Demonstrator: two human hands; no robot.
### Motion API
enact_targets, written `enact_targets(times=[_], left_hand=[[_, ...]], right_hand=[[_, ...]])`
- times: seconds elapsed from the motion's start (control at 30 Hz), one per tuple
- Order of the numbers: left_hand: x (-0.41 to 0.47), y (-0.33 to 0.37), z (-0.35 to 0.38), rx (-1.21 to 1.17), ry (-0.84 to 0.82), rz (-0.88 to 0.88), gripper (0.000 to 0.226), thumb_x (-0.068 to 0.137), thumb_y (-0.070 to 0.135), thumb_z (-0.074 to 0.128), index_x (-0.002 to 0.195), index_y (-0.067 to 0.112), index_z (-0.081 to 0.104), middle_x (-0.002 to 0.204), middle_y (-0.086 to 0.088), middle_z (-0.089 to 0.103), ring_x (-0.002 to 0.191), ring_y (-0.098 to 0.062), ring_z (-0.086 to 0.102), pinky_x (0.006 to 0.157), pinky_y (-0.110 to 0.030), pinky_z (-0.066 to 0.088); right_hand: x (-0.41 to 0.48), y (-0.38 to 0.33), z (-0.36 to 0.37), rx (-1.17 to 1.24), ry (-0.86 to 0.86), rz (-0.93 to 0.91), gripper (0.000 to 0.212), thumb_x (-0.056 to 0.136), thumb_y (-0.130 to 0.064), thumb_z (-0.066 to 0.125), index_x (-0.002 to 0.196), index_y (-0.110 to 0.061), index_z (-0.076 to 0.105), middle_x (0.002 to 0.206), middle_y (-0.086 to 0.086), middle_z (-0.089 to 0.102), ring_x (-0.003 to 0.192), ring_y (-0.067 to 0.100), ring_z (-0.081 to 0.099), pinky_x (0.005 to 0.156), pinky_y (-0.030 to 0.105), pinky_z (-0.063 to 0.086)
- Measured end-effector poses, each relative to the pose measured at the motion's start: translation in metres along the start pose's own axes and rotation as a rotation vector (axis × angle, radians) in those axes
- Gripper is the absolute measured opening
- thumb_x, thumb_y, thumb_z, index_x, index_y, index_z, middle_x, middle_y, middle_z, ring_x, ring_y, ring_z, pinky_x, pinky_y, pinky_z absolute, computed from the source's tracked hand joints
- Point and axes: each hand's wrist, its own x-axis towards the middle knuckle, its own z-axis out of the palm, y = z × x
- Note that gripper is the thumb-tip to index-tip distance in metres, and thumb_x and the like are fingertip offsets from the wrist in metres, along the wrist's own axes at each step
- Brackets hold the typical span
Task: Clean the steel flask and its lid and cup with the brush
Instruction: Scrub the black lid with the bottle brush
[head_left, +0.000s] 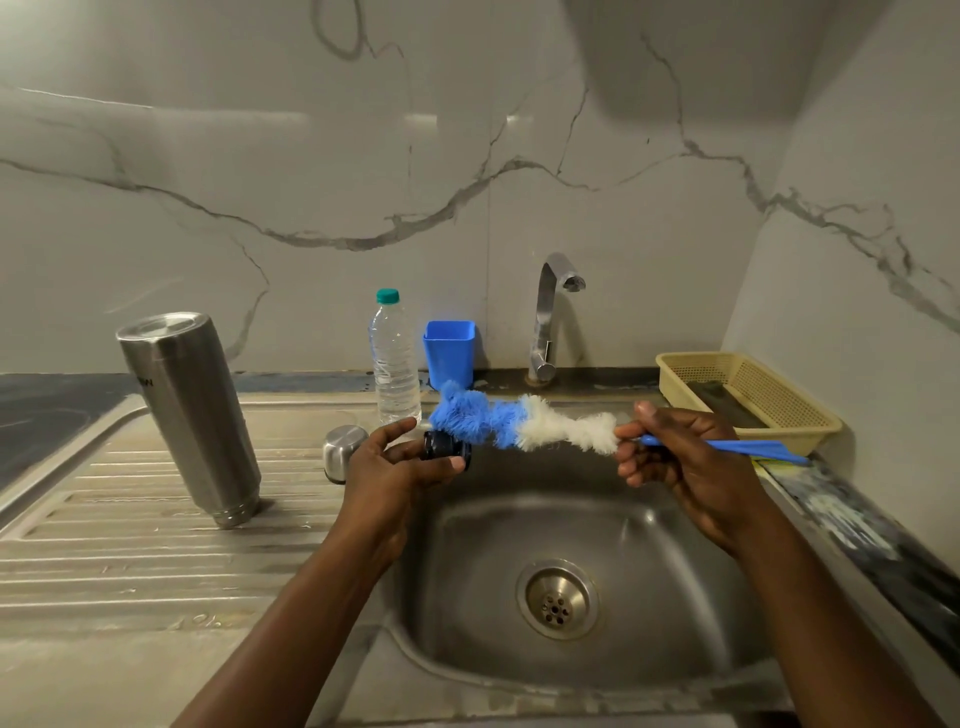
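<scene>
Steel sink (649, 545) fills the lower centre, the flask (189, 415) stands at left on the drainboard (130, 561), the brush (519, 423) crosses mid-frame, its handle gripped in the curled fingers of the right hand (675, 452), and the left hand (395, 462), just right of the upturned cup (340, 449), pinches the dark lid (441, 447), which touches the blue bristles.

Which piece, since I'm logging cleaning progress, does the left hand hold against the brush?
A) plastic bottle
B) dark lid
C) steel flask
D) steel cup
B: the left hand holds the dark lid against the blue bristles of the brush; the steel flask and steel cup sit on the drainboard.
</scene>
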Motion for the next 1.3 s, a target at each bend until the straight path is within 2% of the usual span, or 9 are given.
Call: enact_targets(times=[0.17,0.27,0.33,0.43,0.63,0.8,0.93,1.13,1.3], left_hand=[[-0.007,-0.003,0.006,0.157,-0.018,0.064,0.089,0.061,-0.014,0.091,0.137,0.017,0.056,0.101,0.000,0.083,0.097,-0.019,0.080,0.094,-0.048,0.062],[-0.006,0.000,0.002,0.189,-0.002,0.097,0.093,0.061,-0.014,0.092,0.137,0.024,0.054,0.092,0.007,0.082,0.092,-0.012,0.080,0.093,-0.044,0.062],[-0.007,0.001,0.003,0.204,-0.008,0.108,0.086,0.062,-0.013,0.092,0.132,0.023,0.057,0.096,0.006,0.082,0.092,-0.010,0.079,0.088,-0.038,0.062],[-0.009,-0.005,0.005,0.252,-0.031,0.117,0.072,0.064,-0.010,0.092,0.123,0.017,0.062,0.103,0.001,0.082,0.095,-0.012,0.079,0.079,-0.029,0.062],[0.000,-0.001,-0.004,0.216,0.031,0.112,0.084,0.061,-0.011,0.093,0.132,0.016,0.058,0.107,-0.005,0.081,0.095,-0.017,0.080,0.091,-0.047,0.063],[-0.006,-0.008,0.002,0.239,-0.017,0.127,0.073,0.065,-0.005,0.093,0.128,0.018,0.065,0.105,-0.001,0.082,0.098,-0.018,0.079,0.093,-0.045,0.063],[0.000,-0.007,-0.003,0.151,0.062,0.092,0.076,0.065,-0.003,0.094,0.132,0.016,0.064,0.108,-0.006,0.081,0.099,-0.024,0.079,0.090,-0.048,0.064],[-0.005,-0.010,0.004,0.019,0.062,0.012,0.046,0.074,-0.001,0.089,0.115,0.007,0.071,0.104,-0.015,0.080,0.095,-0.027,0.080,0.080,-0.036,0.065],[-0.003,-0.005,0.004,-0.052,0.105,0.010,0.042,0.080,0.004,0.086,0.117,0.000,0.066,0.111,-0.020,0.076,0.097,-0.029,0.079,0.076,-0.033,0.067]], right_hand=[[0.001,0.009,0.007,-0.063,-0.042,0.011,0.034,0.097,-0.026,0.062,0.093,0.005,0.076,0.080,0.026,0.072,0.062,0.027,0.070,0.056,0.029,0.061],[0.001,0.001,0.001,-0.037,-0.024,0.005,0.039,0.090,-0.034,0.067,0.092,0.004,0.077,0.079,0.026,0.072,0.061,0.027,0.070,0.055,0.028,0.060],[0.000,-0.002,-0.002,0.000,-0.010,-0.002,0.043,0.085,-0.038,0.069,0.091,0.004,0.077,0.076,0.025,0.071,0.058,0.025,0.069,0.053,0.027,0.059],[-0.001,0.004,0.003,-0.013,-0.033,-0.002,0.037,0.091,-0.032,0.065,0.091,0.003,0.077,0.077,0.026,0.071,0.060,0.026,0.070,0.054,0.028,0.060],[-0.001,-0.002,0.000,-0.022,-0.020,-0.005,0.039,0.086,-0.037,0.069,0.087,0.000,0.079,0.078,0.026,0.071,0.060,0.027,0.070,0.054,0.029,0.060],[-0.003,0.006,0.008,-0.074,-0.046,-0.013,0.035,0.095,-0.028,0.063,0.093,0.005,0.076,0.081,0.028,0.073,0.064,0.029,0.071,0.057,0.030,0.061],[-0.002,0.000,0.007,-0.077,-0.033,-0.017,0.035,0.095,-0.027,0.064,0.093,0.005,0.076,0.082,0.028,0.073,0.064,0.029,0.071,0.057,0.031,0.061],[-0.003,0.004,0.011,-0.102,-0.055,-0.018,0.033,0.096,-0.027,0.063,0.092,0.002,0.078,0.083,0.028,0.073,0.068,0.032,0.072,0.060,0.032,0.062],[-0.003,-0.001,0.008,-0.099,-0.046,-0.023,0.032,0.094,-0.029,0.064,0.090,-0.001,0.079,0.084,0.028,0.073,0.069,0.033,0.072,0.061,0.032,0.062]])
